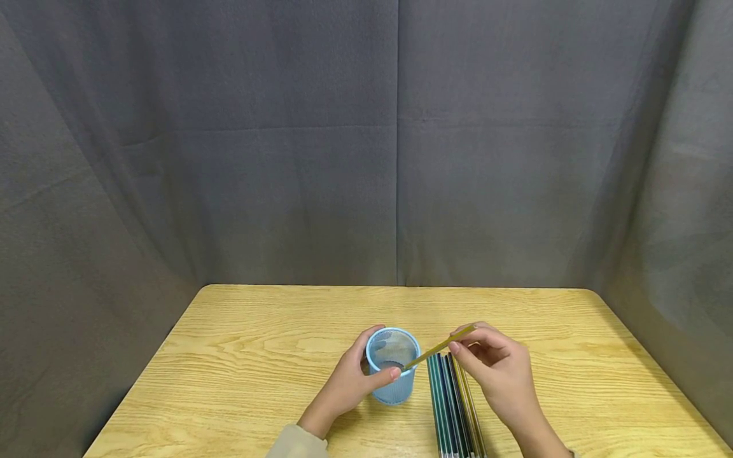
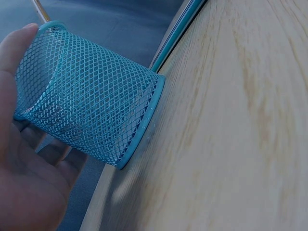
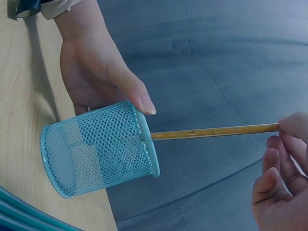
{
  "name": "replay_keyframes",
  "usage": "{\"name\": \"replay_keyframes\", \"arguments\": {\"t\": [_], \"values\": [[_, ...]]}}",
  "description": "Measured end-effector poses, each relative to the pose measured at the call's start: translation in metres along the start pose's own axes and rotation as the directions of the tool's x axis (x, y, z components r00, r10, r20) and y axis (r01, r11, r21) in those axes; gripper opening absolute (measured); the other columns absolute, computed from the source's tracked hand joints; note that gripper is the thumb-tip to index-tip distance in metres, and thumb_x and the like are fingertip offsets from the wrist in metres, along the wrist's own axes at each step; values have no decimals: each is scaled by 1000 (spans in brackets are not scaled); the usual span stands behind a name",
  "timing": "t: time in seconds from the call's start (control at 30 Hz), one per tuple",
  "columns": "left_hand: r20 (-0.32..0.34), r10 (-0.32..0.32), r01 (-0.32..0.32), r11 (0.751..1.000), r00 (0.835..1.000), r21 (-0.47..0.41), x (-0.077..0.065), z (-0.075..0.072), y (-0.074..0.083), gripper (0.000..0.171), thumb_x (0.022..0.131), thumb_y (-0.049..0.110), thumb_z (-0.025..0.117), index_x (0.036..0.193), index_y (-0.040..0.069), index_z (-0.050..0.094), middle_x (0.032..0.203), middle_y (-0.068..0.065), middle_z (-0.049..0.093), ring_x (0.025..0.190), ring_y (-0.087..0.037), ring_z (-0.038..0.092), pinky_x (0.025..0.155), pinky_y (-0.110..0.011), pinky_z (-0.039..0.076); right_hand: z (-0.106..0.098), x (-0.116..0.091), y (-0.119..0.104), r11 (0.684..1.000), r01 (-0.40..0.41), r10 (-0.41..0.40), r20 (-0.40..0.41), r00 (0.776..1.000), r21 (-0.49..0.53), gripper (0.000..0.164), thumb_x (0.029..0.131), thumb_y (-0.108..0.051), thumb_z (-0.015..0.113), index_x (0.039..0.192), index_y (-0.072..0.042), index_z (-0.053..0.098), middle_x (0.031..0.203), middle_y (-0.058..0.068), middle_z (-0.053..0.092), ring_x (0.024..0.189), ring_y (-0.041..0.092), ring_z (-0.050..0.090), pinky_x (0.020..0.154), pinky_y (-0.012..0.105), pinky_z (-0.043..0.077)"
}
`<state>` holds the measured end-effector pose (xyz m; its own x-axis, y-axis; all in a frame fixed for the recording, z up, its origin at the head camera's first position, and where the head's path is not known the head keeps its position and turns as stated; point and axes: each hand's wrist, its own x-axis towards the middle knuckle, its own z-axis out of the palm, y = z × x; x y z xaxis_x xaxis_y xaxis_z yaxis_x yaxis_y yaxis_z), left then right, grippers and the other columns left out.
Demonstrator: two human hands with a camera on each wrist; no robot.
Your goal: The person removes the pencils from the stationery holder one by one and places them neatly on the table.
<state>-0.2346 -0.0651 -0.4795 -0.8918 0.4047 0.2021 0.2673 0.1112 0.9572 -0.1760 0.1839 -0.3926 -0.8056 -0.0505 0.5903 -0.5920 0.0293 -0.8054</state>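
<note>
My left hand (image 1: pixel 350 381) holds a light blue mesh pencil cup (image 1: pixel 394 389) by its upper part, thumb at the near rim and fingers around the far left side. The cup's mouth faces up; whether its base fully touches the table, I cannot tell. A yellow pencil (image 3: pixel 207 132) slants from the cup's mouth to my right hand (image 1: pixel 506 372), which pinches its upper end between thumb and fingers. In the right wrist view, the pencil's lower end is just inside the rim. Through the mesh (image 2: pixel 96 91), the left wrist view shows no other pencils in the cup.
A row of several pencils (image 1: pixel 449 401), teal, dark and yellow, lies side by side on the wooden table (image 1: pixel 258 356), right of the cup and under my right hand's left side. Grey curtains (image 1: pixel 286 191) enclose the table's back and sides.
</note>
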Motion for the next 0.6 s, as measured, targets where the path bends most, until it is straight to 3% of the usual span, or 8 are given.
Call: {"name": "replay_keyframes", "arguments": {"t": [0.37,0.6], "values": [[-1,2,-2,1000,1000,-9,-1,0,0,76,88,31,77,151,27,34,135,-8,54,125,-29,52,104,-54,36,-4,0,-9,1000,-9,9,-26,1000,24,13,84,16,67,90,5,69,93,17,65,86,15,62,74,25,53],[1,19,-19,1000,1000,-17,-1,0,-1,75,88,30,76,151,27,34,134,-8,55,124,-28,52,104,-54,37,-6,1,-15,998,-37,39,-63,997,44,9,84,16,68,91,10,67,93,9,68,91,18,63,81,26,52]]}}
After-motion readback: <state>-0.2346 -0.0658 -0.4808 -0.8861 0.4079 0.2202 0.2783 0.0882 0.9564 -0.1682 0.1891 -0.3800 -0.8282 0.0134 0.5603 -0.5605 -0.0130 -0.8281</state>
